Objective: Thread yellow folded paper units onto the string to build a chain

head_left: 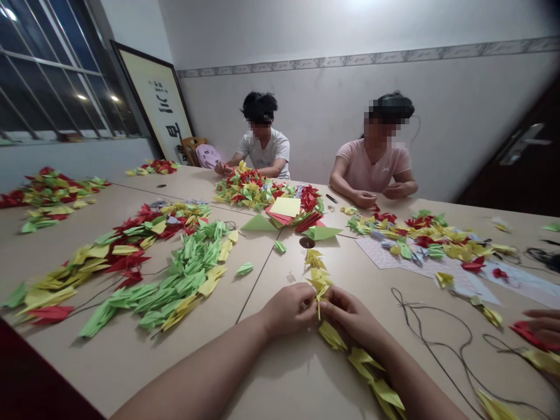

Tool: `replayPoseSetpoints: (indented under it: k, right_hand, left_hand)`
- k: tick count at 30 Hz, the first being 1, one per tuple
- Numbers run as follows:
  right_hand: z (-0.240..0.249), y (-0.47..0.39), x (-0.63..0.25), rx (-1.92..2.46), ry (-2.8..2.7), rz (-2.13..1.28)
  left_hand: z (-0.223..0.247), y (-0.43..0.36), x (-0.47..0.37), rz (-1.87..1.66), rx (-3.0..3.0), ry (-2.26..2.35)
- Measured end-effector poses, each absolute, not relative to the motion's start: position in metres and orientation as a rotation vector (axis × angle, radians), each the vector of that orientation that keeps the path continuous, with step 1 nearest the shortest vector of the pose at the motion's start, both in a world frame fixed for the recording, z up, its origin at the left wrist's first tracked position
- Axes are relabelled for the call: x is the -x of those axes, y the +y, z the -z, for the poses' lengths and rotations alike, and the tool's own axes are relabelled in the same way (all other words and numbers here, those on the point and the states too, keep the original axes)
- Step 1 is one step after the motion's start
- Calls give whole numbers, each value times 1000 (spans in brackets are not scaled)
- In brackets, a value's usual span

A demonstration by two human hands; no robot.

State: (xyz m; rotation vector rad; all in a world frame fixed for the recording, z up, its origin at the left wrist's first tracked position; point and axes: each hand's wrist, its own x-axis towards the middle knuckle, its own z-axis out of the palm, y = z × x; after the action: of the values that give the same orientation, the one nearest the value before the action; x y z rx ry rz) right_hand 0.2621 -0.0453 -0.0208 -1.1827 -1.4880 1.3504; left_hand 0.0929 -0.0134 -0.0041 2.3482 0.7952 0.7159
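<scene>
Near the middle of the table, my left hand (292,308) and my right hand (350,314) meet with fingers closed on a yellow folded-paper piece (321,296). It belongs to a chain of yellow folded pieces. More of the chain (314,259) lies beyond my hands, toward a round hole in the table. Its other end (371,373) runs under my right wrist toward the near edge. A small green folded piece (245,269) lies to the left of my hands.
Green folded strands (175,286) lie left. A mixed pile (249,189) and paper squares (286,207) stand ahead. Black cord (437,326) loops on the right, where another person's hand (545,326) enters. Two people (266,146) (376,169) sit across the table (271,361).
</scene>
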Motion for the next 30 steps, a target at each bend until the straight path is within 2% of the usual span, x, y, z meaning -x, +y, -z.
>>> replayPoseSetpoints:
  k: [12,19,24,30]
  right_hand:
    - [22,-46,-263,1084,-1285,-1505]
    - [15,-44,-271,1164,-1249,-1211]
    - [16,-41,-288,951,-1020,-1526]
    - [18,-40,-289,920,-997,-1568]
  left_hand:
    - [3,-10,-94,-689,-2044,829]
    - [8,-9,-93,-661,-2185,873]
    - [9,-9,-93,-636,-2210,856]
    - [11,-8,-93,-614,-2227,828]
